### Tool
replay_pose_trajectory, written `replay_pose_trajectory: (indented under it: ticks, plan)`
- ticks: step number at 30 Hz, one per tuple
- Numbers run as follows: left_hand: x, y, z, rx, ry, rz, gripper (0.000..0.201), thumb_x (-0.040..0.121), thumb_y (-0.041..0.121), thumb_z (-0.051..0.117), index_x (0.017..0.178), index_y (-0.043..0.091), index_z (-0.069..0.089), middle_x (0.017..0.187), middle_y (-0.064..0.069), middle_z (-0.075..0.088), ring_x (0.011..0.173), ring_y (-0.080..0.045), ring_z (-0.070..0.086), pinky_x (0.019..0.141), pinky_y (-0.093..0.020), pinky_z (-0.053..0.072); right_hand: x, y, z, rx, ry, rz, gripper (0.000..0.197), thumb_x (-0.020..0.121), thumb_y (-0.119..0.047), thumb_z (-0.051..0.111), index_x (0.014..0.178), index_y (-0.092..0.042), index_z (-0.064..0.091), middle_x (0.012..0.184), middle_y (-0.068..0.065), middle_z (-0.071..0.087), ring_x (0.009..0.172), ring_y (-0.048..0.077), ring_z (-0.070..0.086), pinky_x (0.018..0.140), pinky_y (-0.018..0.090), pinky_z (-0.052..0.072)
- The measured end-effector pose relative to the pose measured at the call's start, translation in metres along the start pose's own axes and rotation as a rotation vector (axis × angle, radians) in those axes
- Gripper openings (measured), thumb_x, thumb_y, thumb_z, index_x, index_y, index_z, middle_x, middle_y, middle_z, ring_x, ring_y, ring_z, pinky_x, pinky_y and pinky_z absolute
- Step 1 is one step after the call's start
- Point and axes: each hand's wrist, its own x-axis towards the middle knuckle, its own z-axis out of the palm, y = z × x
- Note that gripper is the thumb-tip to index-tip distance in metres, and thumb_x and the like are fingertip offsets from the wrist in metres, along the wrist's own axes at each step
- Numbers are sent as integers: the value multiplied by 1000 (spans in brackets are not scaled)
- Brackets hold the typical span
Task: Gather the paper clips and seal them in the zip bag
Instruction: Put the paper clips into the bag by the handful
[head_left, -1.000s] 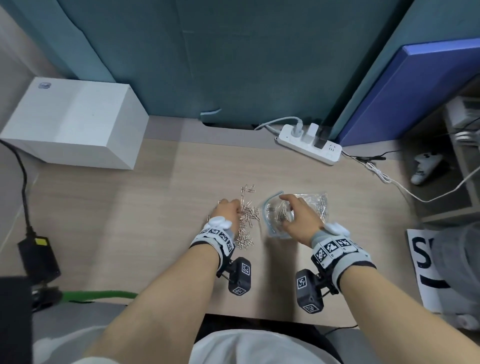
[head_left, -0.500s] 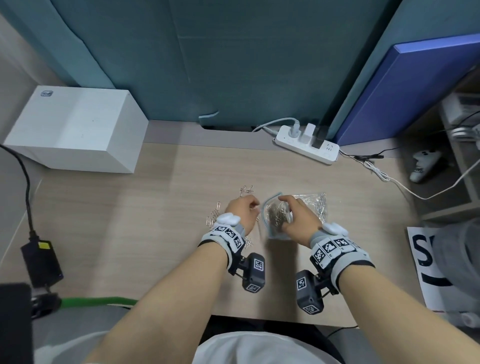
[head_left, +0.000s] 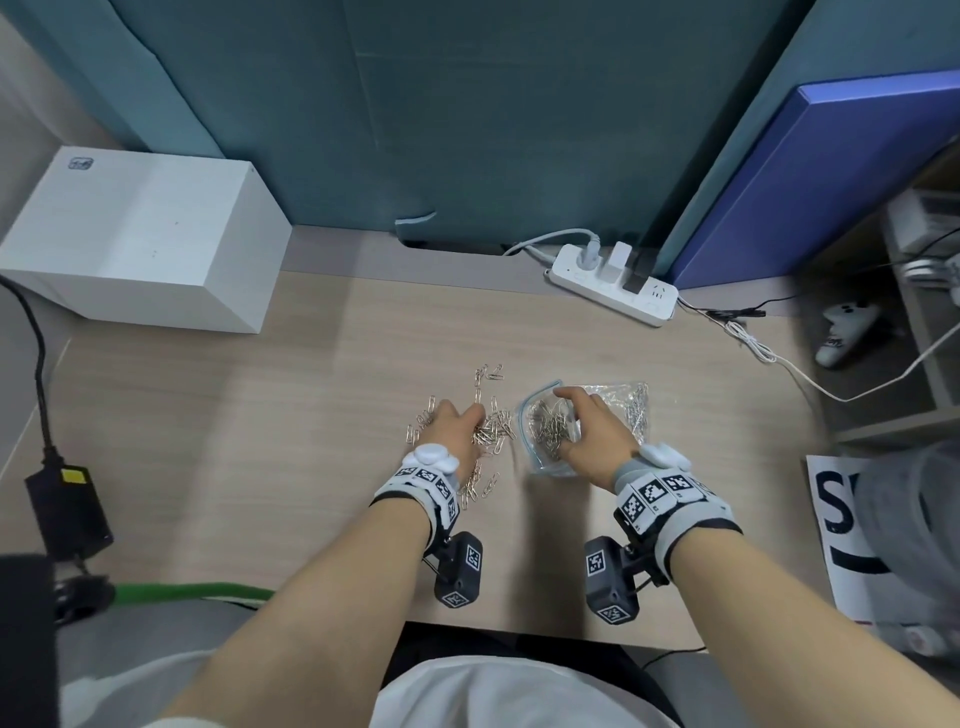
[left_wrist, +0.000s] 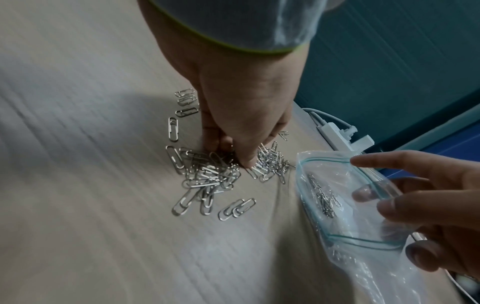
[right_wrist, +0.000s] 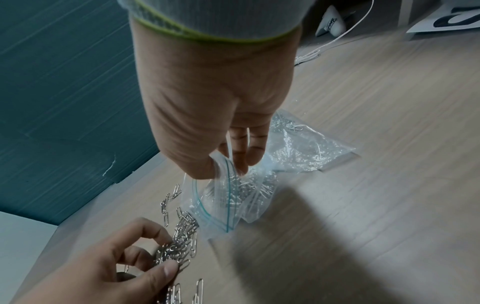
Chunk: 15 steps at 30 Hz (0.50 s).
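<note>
Nearest the body, on the worktop (head_left: 260, 415), the left hand (head_left: 452, 431) bears down on the loose clips (left_wrist: 207, 174). Its fingers (left_wrist: 245, 158) are curled, raking a clump against the thumb; whether any clip is truly pinched I cannot tell. Just beside it to the right, the right hand (head_left: 592, 436) grips the bag (left_wrist: 345, 205), thumb and fingers pinching the upper lip so the mouth gapes toward the pile. Some clips already lie inside; many more stay scattered around the left hand, a few stragglers beyond it.

Risks, as I judge them: the clips are thin and tangled, so a lifted clump may shed pieces short of the mouth. The film is limp, and if the pinch eases, the mouth may collapse and block the load. Tilting the bag could spill what it holds. A clip caught in the zip track would spoil the seal. Farther back, the power strip (head_left: 613, 283) and white box (head_left: 140, 244) sit well apart.
</note>
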Motion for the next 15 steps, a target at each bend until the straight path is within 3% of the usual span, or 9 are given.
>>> replay_pose_trajectory:
  ticks: [7, 12, 15]
  plan:
    - [10, -7, 4, 24, 23, 10, 15, 99, 21, 57, 114, 22, 55, 114, -8, 54, 88, -28, 55, 77, -34, 50, 0, 1, -1, 20, -5, -7, 71, 80, -13, 65, 144, -33, 41, 130, 2, 50, 106, 25, 58, 91, 38, 48]
    - [12, 9, -5, -98, 69, -26, 5, 97, 25, 64, 100, 22, 62, 104, -5, 59, 87, -26, 59, 71, -30, 46, -2, 0, -3, 21, -3, 5, 70, 81, -14, 64, 143, -36, 40, 128, -1, 50, 103, 27, 61, 91, 41, 51]
    - [13, 32, -8, -218, 90, 30, 7, 93, 30, 69, 96, 26, 64, 94, 0, 62, 83, -22, 60, 68, -28, 42, -2, 0, -4, 17, -3, 6, 72, 78, -10, 61, 142, -38, 40, 128, -1, 51, 99, 25, 61, 89, 41, 52]
